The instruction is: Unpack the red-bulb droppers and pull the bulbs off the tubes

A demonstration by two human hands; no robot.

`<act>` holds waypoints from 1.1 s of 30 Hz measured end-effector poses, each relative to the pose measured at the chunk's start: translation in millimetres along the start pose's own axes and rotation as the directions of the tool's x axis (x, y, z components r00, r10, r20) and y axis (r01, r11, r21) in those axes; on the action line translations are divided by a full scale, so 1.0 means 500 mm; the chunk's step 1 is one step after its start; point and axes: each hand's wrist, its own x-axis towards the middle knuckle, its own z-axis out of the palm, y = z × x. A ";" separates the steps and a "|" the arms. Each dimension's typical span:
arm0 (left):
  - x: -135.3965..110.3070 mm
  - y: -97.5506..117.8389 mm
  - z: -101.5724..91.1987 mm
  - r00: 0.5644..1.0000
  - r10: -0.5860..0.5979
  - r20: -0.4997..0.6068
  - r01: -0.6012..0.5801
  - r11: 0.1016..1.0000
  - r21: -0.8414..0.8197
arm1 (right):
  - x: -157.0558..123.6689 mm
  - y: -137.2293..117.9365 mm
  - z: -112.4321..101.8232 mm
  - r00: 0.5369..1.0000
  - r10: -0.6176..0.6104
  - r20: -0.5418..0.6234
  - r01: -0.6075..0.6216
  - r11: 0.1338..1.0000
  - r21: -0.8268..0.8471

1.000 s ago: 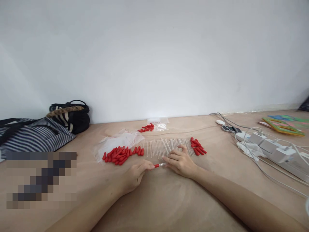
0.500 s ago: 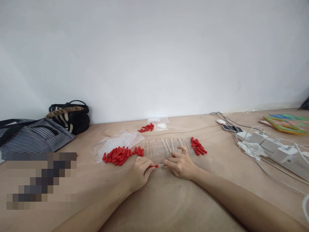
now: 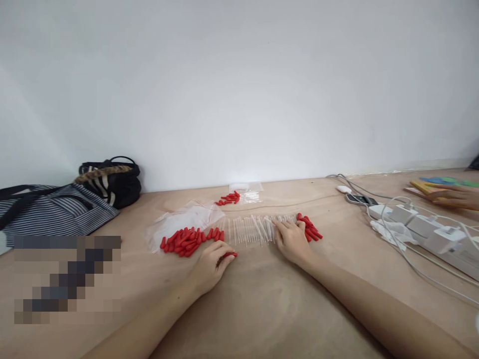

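My left hand (image 3: pixel 213 264) is closed, thumb and fingers pinching a red rubber dropper bulb (image 3: pixel 231 254) just above the tabletop. No glass tube shows in the bulb. Just beyond it lies a pile of red rubber bulbs (image 3: pixel 183 240), partly on clear plastic bags (image 3: pixel 187 214). My right hand (image 3: pixel 294 239) rests over the right part of a row of thin clear glass tubes (image 3: pixel 245 229), fingers bent and apart, with nothing visibly gripped. More red bulbs (image 3: pixel 311 232) lie right beside it, partly behind its fingers.
Further back lie small red pieces (image 3: pixel 229 198) and a clear bag (image 3: pixel 250 192). White chargers on a power strip (image 3: pixel 422 227), cables and a phone (image 3: pixel 359 199) lie right. Another person's hand (image 3: pixel 456 196) touches colourful boards. Bags (image 3: pixel 63 209) stand left.
My right hand has left the clear tube between my hands and moved away onto the row of tubes. My left hand keeps the red bulb. Another person's hand has appeared at far right.
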 end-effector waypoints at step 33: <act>0.000 0.001 0.009 0.983 0.045 -0.181 0.002 0.968 0.251 | -0.020 -0.019 -0.009 0.911 -0.374 -0.172 0.405 0.891 0.207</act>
